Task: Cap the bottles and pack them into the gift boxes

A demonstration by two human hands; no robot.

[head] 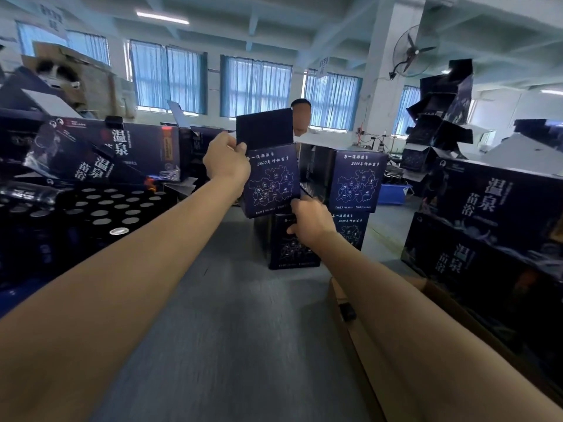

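Near the far edge of the table (231,300), the left hand (227,161) grips the open gift box (271,181) at its top corner, the right hand (310,220) at its bottom corner; the thin card is probably light and dents easily, so corners are safest.

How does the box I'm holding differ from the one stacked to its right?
The held box has its top flap standing open; the stacked box shows no raised flap. The held box is tilted, left grip at its upper edge, right grip at its lower corner; the stacked box sits level on another box. Both are dark blue with white map print.
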